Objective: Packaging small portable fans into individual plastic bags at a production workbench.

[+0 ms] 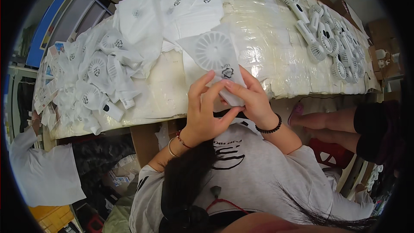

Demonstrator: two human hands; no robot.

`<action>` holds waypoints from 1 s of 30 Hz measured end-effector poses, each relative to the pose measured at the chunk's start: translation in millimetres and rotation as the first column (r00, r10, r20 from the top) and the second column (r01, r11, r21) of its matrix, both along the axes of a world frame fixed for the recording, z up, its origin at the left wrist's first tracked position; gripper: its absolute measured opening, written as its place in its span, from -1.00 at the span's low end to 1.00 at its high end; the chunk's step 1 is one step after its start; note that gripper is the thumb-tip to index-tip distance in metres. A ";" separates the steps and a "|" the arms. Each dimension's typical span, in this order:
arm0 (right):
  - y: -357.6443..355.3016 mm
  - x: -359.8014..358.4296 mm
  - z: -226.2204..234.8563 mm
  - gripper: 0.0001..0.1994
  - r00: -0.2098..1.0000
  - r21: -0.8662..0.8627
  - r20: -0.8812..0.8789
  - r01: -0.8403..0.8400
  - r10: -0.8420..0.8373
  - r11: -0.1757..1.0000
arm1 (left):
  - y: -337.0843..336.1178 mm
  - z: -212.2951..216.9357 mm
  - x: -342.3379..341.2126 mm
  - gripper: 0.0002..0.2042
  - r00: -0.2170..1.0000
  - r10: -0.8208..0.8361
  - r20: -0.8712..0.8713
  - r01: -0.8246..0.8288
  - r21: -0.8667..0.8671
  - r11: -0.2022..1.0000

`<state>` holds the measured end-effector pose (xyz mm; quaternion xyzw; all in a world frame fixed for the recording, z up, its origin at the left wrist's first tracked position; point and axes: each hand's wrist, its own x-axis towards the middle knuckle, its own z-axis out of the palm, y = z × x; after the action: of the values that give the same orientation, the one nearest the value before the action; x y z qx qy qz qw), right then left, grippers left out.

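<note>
Above the near edge of the table, a white handheld fan (pixel 214 51) sits inside a frosted plastic bag, its round grille showing through at the far end. My right hand (pixel 258 108) grips the lower, handle end of the bagged fan from the right, thumb on top. From the left, my left hand (pixel 202 114) closes on the same end, its fingers bent against the bag and its thumb reaching toward the right hand. The handle itself is mostly hidden by the bag and my fingers. Under the fan's head lie flat white bags (pixel 187 62).
Bagged fans (pixel 97 67) are heaped on the left of the table. Unbagged white fans (pixel 321 41) lie in a pile at the right. Stacked flat bags (pixel 189 6) cover the far middle. A person's white sleeve (pixel 47 168) is at left; another person's legs (pixel 327 118) are at right.
</note>
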<state>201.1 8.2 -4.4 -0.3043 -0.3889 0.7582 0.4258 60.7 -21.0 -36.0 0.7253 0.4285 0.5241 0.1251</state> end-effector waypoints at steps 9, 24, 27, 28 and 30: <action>8.2 -58.5 10.3 -0.52 0.972 0.238 0.202 -0.167 0.120 0.957 | 2.3 13.7 -48.4 -0.39 0.991 0.117 0.066 -0.121 0.049 0.991; 141.8 166.7 22.8 -0.46 -0.530 0.459 0.683 -0.224 -0.503 0.860 | -33.5 49.3 -437.1 -0.65 0.173 0.947 0.271 -0.940 -0.241 0.240; 129.5 160.4 40.6 -0.48 -0.439 0.488 0.747 -0.148 -0.499 0.860 | -34.1 15.9 -491.0 -0.60 0.171 0.983 0.070 -0.922 -0.341 0.185; 122.3 145.2 49.3 -0.51 -0.402 0.540 0.733 -0.147 -0.549 0.829 | -36.1 11.1 -496.1 -0.58 0.234 0.970 0.072 -0.897 -0.370 0.244; 106.6 122.2 59.3 -0.57 -0.328 0.640 0.691 -0.139 -0.645 0.756 | -38.5 0.5 -506.9 -0.55 0.352 0.932 0.086 -0.833 -0.425 0.354</action>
<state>323.3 114.8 55.0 -0.7358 -0.6515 -0.0416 0.1801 -446.2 -59.4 -35.5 0.2487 0.8042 0.5398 -0.0043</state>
